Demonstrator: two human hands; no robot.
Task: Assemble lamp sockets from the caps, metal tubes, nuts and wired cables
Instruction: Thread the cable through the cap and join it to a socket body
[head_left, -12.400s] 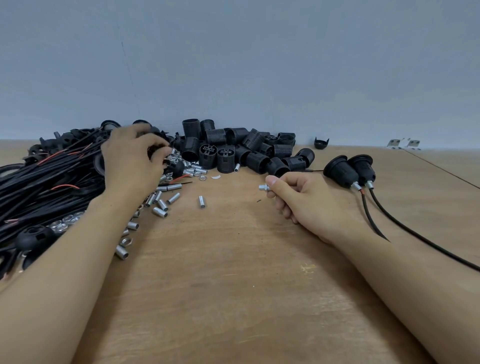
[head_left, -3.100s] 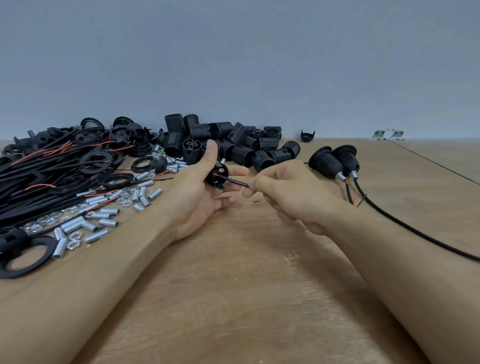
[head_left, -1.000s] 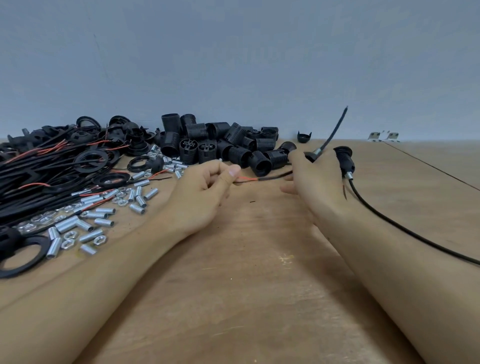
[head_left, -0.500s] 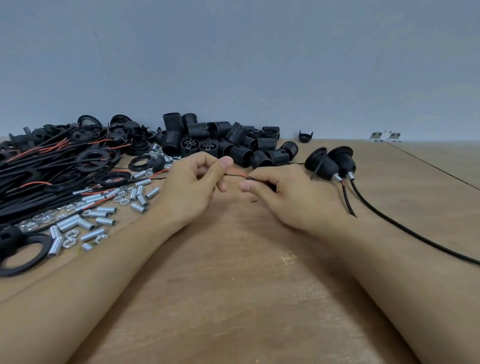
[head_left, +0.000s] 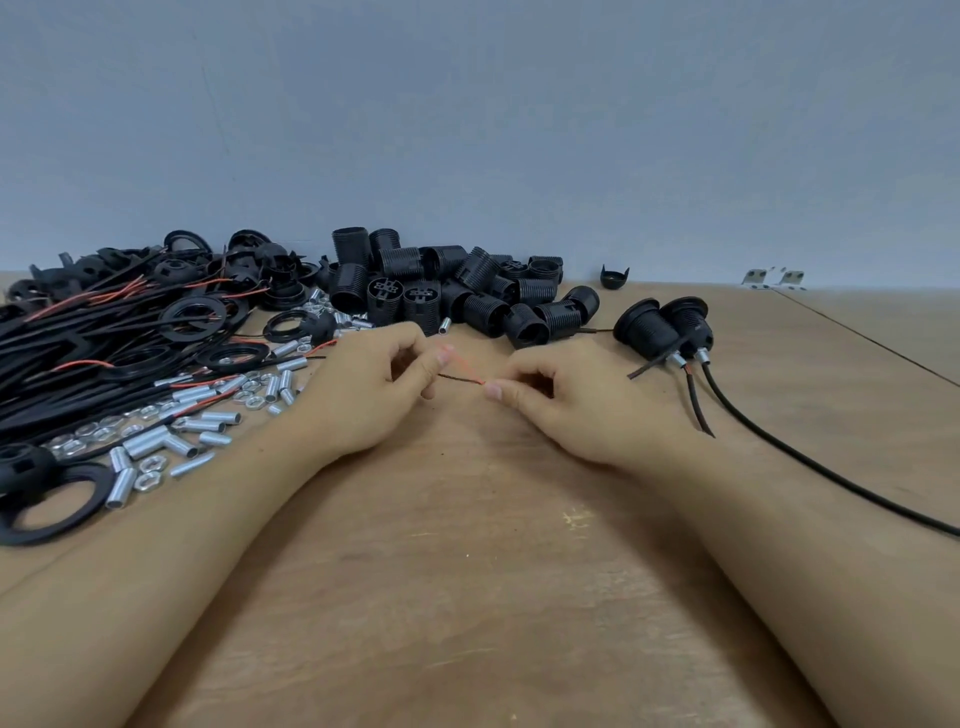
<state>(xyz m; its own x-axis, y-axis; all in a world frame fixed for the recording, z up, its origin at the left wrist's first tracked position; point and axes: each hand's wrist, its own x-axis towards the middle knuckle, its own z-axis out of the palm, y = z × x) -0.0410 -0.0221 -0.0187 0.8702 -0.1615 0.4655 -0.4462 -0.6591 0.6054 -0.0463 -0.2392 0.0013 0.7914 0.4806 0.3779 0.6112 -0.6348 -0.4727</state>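
Since half a second ago: hands drawn slightly apart, more wire showing between them. Left hand (head_left: 363, 392) curled, thumb and forefinger pinching the red and black wire ends (head_left: 464, 375); right hand (head_left: 566, 397) pinches the same wires at their other side, just above the wooden table (head_left: 467, 571). No containers. Two finished sockets (head_left: 662, 325) lie right; metal tubes (head_left: 171, 441) scattered left.
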